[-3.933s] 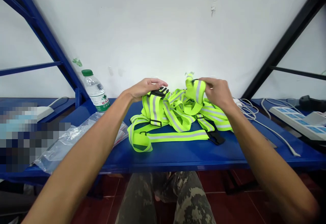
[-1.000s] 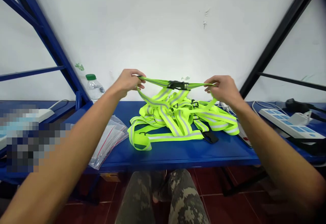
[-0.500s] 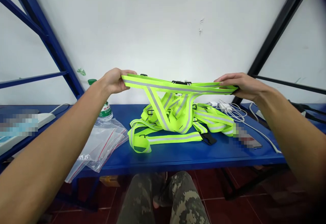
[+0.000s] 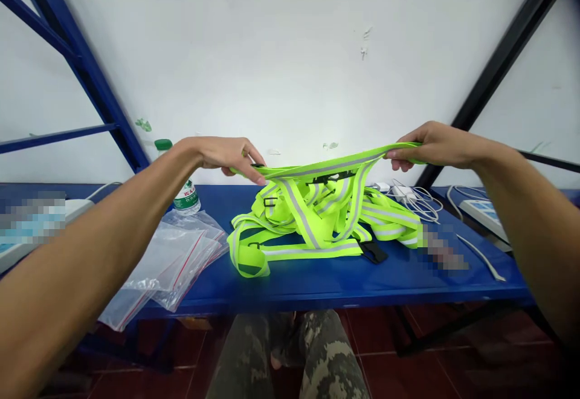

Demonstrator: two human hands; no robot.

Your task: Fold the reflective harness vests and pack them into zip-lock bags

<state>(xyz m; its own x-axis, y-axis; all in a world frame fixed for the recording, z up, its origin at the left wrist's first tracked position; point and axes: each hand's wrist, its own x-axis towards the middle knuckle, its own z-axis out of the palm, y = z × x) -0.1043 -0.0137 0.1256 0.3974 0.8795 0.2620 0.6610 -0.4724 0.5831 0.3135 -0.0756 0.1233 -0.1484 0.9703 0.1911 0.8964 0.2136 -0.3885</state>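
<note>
A neon-yellow reflective vest made of straps with grey stripes [image 4: 335, 166] is stretched between my hands above the table. My left hand [image 4: 233, 156] grips its left end, fingers pinched on the band. On the other side my right hand [image 4: 419, 145] is closed around the right end, held slightly higher. A black buckle [image 4: 333, 177] shows under the raised band. Slanting straps hang from it onto a heap of similar reflective straps [image 4: 389, 220] on the blue table. At the front of the heap lies a loose black buckle [image 4: 374, 251].
Clear zip bags [image 4: 167, 254] lie on the left of the blue table [image 4: 317, 284], overhanging its front edge. Behind them stands a green-capped water bottle [image 4: 186, 198]. White chargers and cables [image 4: 408, 196] sit at the back right, near a blurred-out item [image 4: 444, 251]. Power strips lie at both sides.
My left hand has moved right and slightly down, turning its back upward. The band has slackened, now slopes up to the right, and its straps hang lower over the heap.
</note>
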